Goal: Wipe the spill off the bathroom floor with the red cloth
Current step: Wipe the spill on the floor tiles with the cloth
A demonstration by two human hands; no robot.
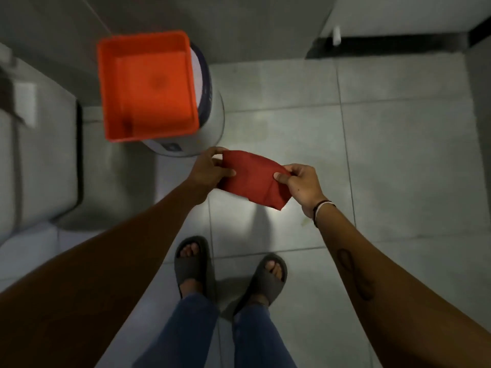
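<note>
The red cloth [253, 179] is folded and held in the air above the grey tiled floor [385, 144], between my two hands. My left hand [210, 170] pinches its left edge. My right hand [300, 183] pinches its right edge with thumb and fingers. A faint yellowish stain [304, 221] shows on the tile just below my right wrist; no clear puddle can be made out elsewhere in this dim light.
An orange square tub [147, 86] rests on top of a white bucket [210, 120] at the upper left. A toilet [37, 155] stands along the left. A wall and a door gap [385, 46] run across the top. My feet in dark slides [228, 269] stand below.
</note>
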